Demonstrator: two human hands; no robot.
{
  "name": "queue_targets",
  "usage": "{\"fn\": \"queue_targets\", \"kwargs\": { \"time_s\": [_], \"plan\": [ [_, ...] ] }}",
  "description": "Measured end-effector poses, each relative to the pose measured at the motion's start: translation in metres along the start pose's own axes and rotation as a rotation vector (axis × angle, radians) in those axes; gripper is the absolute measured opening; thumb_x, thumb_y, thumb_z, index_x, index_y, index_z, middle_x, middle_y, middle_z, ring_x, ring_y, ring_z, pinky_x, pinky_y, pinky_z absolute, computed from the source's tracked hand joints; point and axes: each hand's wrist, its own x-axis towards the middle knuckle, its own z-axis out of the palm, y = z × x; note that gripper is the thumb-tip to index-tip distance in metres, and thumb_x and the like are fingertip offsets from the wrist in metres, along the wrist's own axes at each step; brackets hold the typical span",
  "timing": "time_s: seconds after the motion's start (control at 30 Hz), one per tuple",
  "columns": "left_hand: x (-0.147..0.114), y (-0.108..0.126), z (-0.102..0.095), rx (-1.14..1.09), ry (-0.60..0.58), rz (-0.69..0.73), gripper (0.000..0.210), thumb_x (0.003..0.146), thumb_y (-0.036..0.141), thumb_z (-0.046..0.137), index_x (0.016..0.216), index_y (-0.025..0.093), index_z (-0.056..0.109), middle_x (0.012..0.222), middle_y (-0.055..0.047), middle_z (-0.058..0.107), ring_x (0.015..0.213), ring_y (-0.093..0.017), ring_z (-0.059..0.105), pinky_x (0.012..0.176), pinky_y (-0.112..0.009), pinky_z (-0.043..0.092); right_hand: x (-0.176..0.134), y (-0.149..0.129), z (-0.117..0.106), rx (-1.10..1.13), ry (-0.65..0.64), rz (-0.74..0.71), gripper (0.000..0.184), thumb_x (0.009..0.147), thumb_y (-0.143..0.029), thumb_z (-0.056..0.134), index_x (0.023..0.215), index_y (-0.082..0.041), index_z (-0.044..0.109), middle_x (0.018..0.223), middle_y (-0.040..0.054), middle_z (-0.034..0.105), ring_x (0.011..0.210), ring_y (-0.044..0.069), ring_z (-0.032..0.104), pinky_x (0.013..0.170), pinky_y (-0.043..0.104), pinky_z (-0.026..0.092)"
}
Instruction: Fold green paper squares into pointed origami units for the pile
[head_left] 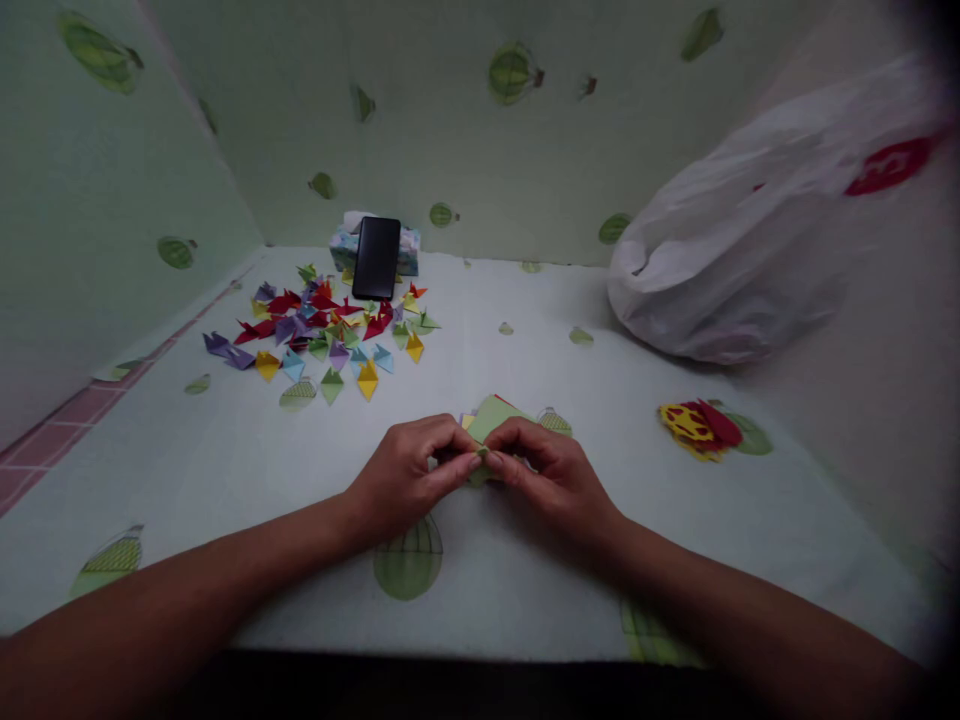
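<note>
My left hand (427,455) and my right hand (546,465) meet near the middle of the table. Thumbs and forefingers of both pinch a small folded piece of green paper (481,452), most of it hidden by the fingertips. Just behind and beneath it lies a stack of square paper sheets (501,412), light green on top, with red, yellow and purple edges peeking out. Farther off to the left spreads a heap of folded paper cranes (322,325) in red, purple, yellow, green and blue.
A black phone (376,258) leans against a tissue box (409,250) behind the cranes. At the right, a white plastic bag (720,250) bulges against the wall. Yellow and red cut-out pieces (688,425) lie in front of it. Balloon-patterned cloth covers the table (300,590).
</note>
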Motion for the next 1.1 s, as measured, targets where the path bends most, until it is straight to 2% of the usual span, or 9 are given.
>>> {"fn": "queue_targets", "kwargs": {
  "time_s": [0.1, 0.23, 0.5, 0.73, 0.83, 0.97, 1.1],
  "plan": [
    [-0.0011, 0.0001, 0.0004, 0.107, -0.012, 0.137, 0.011, 0.089, 0.016, 0.059, 0.08, 0.014, 0.065, 0.072, -0.002, 0.062, 0.066, -0.012, 0.055, 0.062, -0.024, 0.041, 0.001, -0.0008, -0.0003, -0.059, 0.014, -0.074, 0.012, 0.09, -0.022, 0.059, 0.079, -0.018, 0.061, 0.071, 0.0, 0.06, 0.065, 0.012, 0.054, 0.061, 0.025, 0.041],
    [-0.0014, 0.0014, 0.0007, 0.128, -0.031, 0.184, 0.01, 0.089, 0.013, 0.058, 0.081, 0.014, 0.065, 0.072, -0.001, 0.061, 0.065, -0.011, 0.054, 0.062, -0.023, 0.042, -0.0013, -0.0033, -0.0004, -0.132, 0.035, -0.129, 0.014, 0.09, -0.019, 0.058, 0.076, -0.019, 0.059, 0.07, -0.0004, 0.06, 0.064, 0.012, 0.053, 0.061, 0.024, 0.04],
    [-0.0016, 0.0041, -0.0004, 0.11, -0.019, 0.129, 0.01, 0.085, 0.01, 0.06, 0.075, 0.014, 0.061, 0.068, 0.001, 0.057, 0.063, -0.01, 0.052, 0.061, -0.023, 0.04, -0.0026, -0.0033, -0.0006, -0.118, 0.028, -0.098, 0.018, 0.095, -0.021, 0.052, 0.079, -0.018, 0.06, 0.069, -0.0004, 0.059, 0.063, 0.012, 0.054, 0.06, 0.024, 0.04],
    [-0.0017, 0.0039, 0.0005, 0.123, 0.0, 0.143, 0.011, 0.086, 0.012, 0.059, 0.075, 0.015, 0.061, 0.068, 0.0, 0.059, 0.062, -0.01, 0.052, 0.06, -0.023, 0.041, -0.0014, -0.0041, 0.0006, -0.154, 0.037, -0.093, 0.018, 0.092, -0.022, 0.056, 0.075, -0.019, 0.06, 0.067, -0.0005, 0.06, 0.061, 0.012, 0.054, 0.06, 0.025, 0.04],
    [-0.001, 0.0032, 0.0, 0.113, 0.016, 0.108, 0.013, 0.087, 0.016, 0.059, 0.075, 0.015, 0.062, 0.069, 0.0, 0.06, 0.062, -0.011, 0.053, 0.06, -0.023, 0.04, -0.0014, -0.005, -0.0006, -0.117, 0.054, -0.047, 0.017, 0.093, -0.022, 0.054, 0.077, -0.019, 0.061, 0.066, -0.0008, 0.059, 0.06, 0.012, 0.053, 0.058, 0.025, 0.039],
    [-0.0006, 0.0034, -0.0011, 0.099, 0.004, 0.071, 0.014, 0.089, 0.02, 0.059, 0.076, 0.015, 0.064, 0.07, -0.001, 0.062, 0.064, -0.012, 0.055, 0.061, -0.024, 0.041, -0.0008, -0.0032, -0.0013, -0.047, 0.009, 0.027, 0.018, 0.091, -0.026, 0.056, 0.076, -0.019, 0.061, 0.067, -0.0007, 0.059, 0.061, 0.012, 0.053, 0.058, 0.024, 0.04],
    [-0.0003, 0.0067, -0.0019, 0.041, -0.008, -0.061, 0.02, 0.089, 0.024, 0.058, 0.072, 0.016, 0.062, 0.065, 0.001, 0.06, 0.061, -0.011, 0.053, 0.059, -0.023, 0.039, -0.0015, -0.0024, 0.0014, -0.03, 0.017, 0.089, 0.021, 0.091, -0.028, 0.055, 0.072, -0.019, 0.056, 0.064, -0.0002, 0.059, 0.059, 0.012, 0.053, 0.056, 0.025, 0.039]
  ]
}}
